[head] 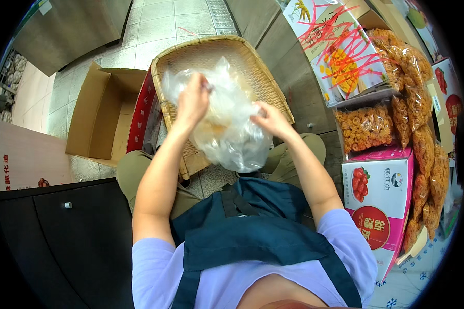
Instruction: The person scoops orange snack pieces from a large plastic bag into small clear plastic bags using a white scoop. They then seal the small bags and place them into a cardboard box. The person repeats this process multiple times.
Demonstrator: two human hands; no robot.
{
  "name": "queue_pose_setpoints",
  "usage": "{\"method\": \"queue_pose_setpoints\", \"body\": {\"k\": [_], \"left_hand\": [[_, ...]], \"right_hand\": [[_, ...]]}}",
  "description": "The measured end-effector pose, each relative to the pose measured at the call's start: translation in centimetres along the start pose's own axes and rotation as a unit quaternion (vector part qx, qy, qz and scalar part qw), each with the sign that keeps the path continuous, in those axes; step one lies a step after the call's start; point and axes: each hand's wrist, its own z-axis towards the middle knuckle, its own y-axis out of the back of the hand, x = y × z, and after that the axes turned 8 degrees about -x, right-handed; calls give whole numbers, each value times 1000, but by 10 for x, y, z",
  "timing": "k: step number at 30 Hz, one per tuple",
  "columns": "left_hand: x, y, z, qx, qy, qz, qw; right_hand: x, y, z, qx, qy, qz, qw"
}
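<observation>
A large clear plastic bag hangs between my hands over a shallow woven bamboo basket. Pale yellowish contents show dimly through the film; I cannot tell what they are. My left hand grips the bag's film on its upper left side, fingers pinched together. On the other side, my right hand pinches the bag near its right edge. The bag's lower part bulges over the near rim of the basket, towards my lap, and hides part of the weave.
Left of the basket stands an open cardboard box with a red side. A dark cabinet is at my near left. On the right are stacked printed cartons and clear bags of orange-brown snacks. Grey floor tiles lie beyond.
</observation>
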Motion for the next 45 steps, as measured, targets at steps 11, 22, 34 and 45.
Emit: {"method": "queue_pose_setpoints", "body": {"k": [11,22,34,45], "left_hand": [[43,168,54,-425,-47,-138,893],[48,198,53,-210,156,-12,965],[-23,62,42,108,127,-416,894],[-105,84,33,46,-185,529,827]], "right_hand": [[-22,74,47,-197,-96,466,857],[-103,69,97,-444,-188,604,634],[-6,76,5,-215,-20,224,950],[-56,81,29,-221,-156,534,801]]}}
